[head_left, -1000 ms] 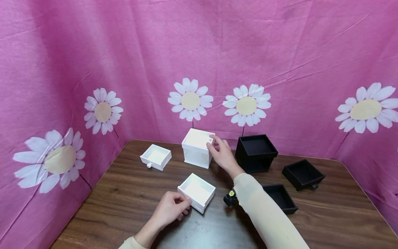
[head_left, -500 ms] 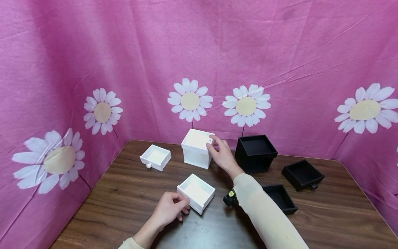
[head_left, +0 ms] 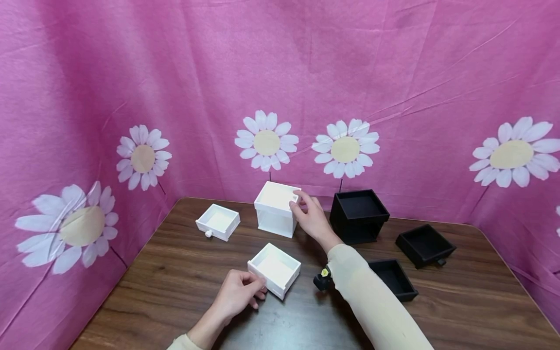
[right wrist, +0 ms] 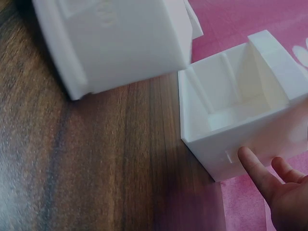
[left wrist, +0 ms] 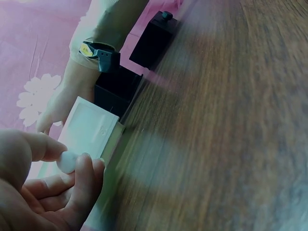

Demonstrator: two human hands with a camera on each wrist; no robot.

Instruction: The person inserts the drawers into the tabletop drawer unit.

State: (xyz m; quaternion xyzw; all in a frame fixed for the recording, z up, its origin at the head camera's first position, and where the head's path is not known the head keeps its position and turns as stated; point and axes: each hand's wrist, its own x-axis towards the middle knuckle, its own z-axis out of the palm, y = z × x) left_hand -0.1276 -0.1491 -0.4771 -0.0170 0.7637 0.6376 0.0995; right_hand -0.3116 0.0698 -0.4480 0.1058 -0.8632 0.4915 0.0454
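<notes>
My left hand (head_left: 238,294) is at the near-left side of a white drawer (head_left: 274,267), low over the table in front of me. In the left wrist view its thumb and fingers pinch the drawer's round white knob (left wrist: 67,162). Beyond it stands a white box-shaped cabinet (head_left: 275,222) with an open front and a hollow inside, seen in the right wrist view. Against the cabinet's right side rests my right hand (head_left: 314,221), its extended fingers (right wrist: 257,171) touching the wall. Another white drawer (head_left: 218,221) with a round knob lies left of the cabinet.
A black cabinet (head_left: 359,205) stands to the right of the white one. Two black drawers lie nearby, one black drawer (head_left: 426,244) farther right and one black drawer (head_left: 395,277) partly behind my right sleeve (head_left: 372,296). A pink flowered curtain (head_left: 280,63) borders the wooden table (head_left: 162,287).
</notes>
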